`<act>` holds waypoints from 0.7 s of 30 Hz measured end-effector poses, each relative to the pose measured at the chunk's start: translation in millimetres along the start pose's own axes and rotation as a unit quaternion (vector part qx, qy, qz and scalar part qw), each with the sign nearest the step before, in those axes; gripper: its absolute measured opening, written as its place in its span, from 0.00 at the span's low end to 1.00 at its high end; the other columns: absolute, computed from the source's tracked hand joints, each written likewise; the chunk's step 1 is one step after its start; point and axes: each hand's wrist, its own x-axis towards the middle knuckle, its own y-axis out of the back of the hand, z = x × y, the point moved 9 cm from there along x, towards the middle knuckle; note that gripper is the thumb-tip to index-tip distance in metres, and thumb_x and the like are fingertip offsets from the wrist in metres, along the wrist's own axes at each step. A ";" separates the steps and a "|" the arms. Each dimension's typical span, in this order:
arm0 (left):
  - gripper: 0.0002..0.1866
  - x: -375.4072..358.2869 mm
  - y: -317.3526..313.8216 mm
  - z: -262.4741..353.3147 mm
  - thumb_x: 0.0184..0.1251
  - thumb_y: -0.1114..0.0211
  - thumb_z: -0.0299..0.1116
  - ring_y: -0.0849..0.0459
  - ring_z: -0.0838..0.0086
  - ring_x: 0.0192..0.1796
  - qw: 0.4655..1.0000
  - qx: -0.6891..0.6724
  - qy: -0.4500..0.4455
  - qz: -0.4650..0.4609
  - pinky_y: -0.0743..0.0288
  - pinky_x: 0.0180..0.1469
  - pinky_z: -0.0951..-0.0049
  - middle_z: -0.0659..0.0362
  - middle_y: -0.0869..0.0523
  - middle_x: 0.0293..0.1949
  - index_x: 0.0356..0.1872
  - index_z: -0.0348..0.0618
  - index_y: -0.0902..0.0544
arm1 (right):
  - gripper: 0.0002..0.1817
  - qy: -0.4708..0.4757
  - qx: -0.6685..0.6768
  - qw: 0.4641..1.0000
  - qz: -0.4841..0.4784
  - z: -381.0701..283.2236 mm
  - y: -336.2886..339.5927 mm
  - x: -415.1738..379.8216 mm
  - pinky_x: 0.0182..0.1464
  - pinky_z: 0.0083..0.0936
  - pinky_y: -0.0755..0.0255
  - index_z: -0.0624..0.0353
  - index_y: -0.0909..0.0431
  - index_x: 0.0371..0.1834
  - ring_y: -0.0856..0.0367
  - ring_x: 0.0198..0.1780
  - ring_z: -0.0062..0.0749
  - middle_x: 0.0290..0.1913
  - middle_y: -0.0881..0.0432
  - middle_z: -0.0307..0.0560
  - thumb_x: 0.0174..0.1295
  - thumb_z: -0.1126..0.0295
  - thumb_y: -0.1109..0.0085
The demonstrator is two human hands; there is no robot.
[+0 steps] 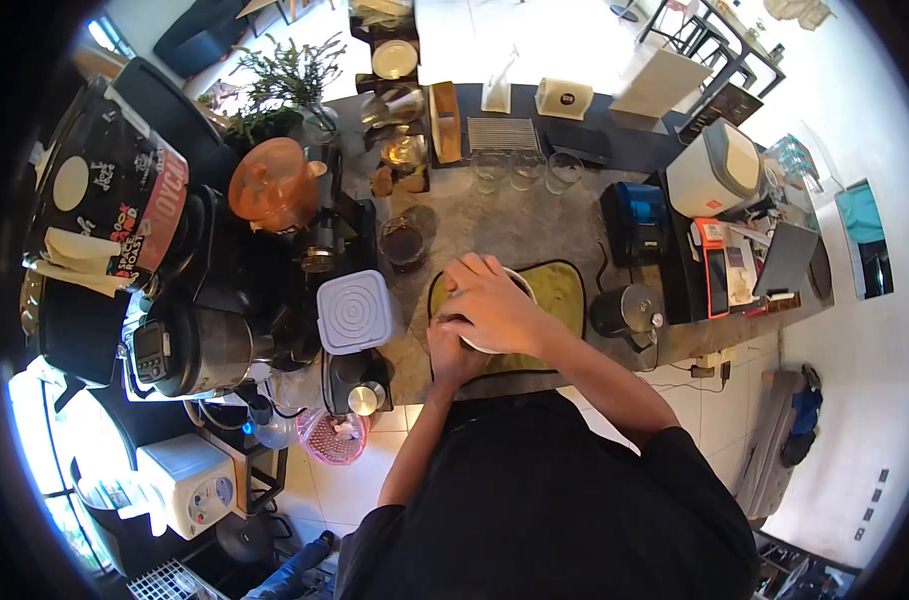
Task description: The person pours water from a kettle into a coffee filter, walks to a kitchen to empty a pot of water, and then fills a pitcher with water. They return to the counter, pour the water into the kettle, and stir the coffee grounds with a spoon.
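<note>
A white round-rimmed container sits over the green cloth, mostly covered by both hands. My left hand is closed against its left side, fingers partly hidden. My right hand reaches across the top with fingers curled toward the left hand; what lies under them is hidden. Left of the cloth stands a glass vessel of dark liquid. Beyond the cloth are three clear glasses. A dark lidded pitcher is to the right.
A lilac square lid and an orange hopper are on the left, beside black machines. A black device with a blue top and a white bin stand on the right. A pink basket is below the counter.
</note>
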 end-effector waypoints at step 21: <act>0.43 14.6 22.2 30.1 0.38 0.23 0.44 0.31 0.48 0.63 1.000 0.003 -0.027 -0.001 0.38 0.64 0.52 0.44 0.29 0.61 0.60 0.38 0.28 | 0.05 -0.009 -0.070 0.993 -0.091 37.8 82.9 -43.1 0.48 0.31 0.34 0.58 0.19 0.28 0.26 0.38 0.34 0.29 0.24 0.39 0.55 0.68 0.37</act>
